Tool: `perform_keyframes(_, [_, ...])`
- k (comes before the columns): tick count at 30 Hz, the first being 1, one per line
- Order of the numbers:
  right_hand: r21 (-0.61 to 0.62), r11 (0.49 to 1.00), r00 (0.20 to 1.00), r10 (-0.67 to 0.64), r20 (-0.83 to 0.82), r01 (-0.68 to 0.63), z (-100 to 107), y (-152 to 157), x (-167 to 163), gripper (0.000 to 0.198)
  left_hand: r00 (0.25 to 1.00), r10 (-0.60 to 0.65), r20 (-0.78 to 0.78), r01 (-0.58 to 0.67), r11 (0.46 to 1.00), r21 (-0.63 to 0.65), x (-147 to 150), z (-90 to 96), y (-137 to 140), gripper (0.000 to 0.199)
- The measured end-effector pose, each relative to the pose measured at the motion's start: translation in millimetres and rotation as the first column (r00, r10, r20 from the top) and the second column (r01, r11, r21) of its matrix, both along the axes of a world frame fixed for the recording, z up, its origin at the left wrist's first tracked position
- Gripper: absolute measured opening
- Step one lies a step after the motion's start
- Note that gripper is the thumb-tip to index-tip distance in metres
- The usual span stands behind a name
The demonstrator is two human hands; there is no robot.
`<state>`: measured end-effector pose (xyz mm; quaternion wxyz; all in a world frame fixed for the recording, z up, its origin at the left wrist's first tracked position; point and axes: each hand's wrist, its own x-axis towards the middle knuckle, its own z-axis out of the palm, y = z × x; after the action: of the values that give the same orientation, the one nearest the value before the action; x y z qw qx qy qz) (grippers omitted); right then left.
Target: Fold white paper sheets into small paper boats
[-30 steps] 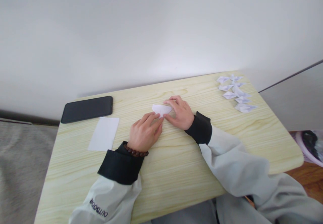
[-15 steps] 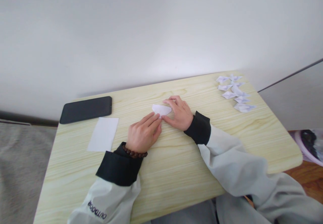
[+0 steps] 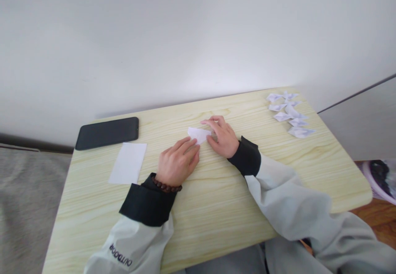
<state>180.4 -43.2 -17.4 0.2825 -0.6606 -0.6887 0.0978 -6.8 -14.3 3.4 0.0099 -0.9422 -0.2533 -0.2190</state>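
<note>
Folded paper (image 3: 198,133) lies just beyond our left hand (image 3: 176,162), long axis crosswise; unclenched, we press its near edge; right hand (image 3: 224,139), loosely parted, touches its right end.

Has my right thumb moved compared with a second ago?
Yes. Judged against the table, your right thumb has shifted rightward, from the near edge of the folded paper toward its right end.

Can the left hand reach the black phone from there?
Probably yes: the left hand touches the folded paper, but nothing lies on the phone; the flat white sheet shouldn't block it.
</note>
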Motion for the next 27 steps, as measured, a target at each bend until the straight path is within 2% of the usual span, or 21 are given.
perform_keyframes(4, [0.004,1.000,0.999,0.002,0.042,-0.002,-0.4,0.1,-1.0,0.053,1.000,-0.010,0.007,0.010,1.000,0.003,-0.2,0.0,0.6,0.018])
perform_keyframes(10, [0.015,1.000,1.000,0.000,0.013,0.000,-2.1,0.6,-0.5,0.046,1.000,-0.007,0.016,0.007,1.000,-0.007,-0.3,-0.2,0.8,0.017])
perform_keyframes(14, [0.012,1.000,0.999,0.000,0.045,-0.001,-1.7,0.5,-0.2,0.056,1.000,-0.008,0.020,0.008,1.000,0.000,0.0,-0.8,0.7,0.017])
perform_keyframes(18, [-0.008,1.000,1.000,0.021,-0.002,-0.021,-0.8,0.5,1.6,0.049,1.000,-0.002,0.017,0.002,1.000,-0.006,0.2,-1.0,0.4,0.017])
perform_keyframes(24, [0.021,1.000,1.000,0.019,0.022,-0.020,-0.8,0.0,1.2,0.056,1.000,0.001,0.011,-0.001,1.000,-0.018,0.5,-0.1,0.3,0.018])
perform_keyframes(27, [0.020,0.999,0.999,0.030,-0.023,-0.029,-1.1,0.3,2.5,0.051,1.000,0.005,0.005,-0.004,1.000,-0.011,0.6,0.2,0.4,0.016])
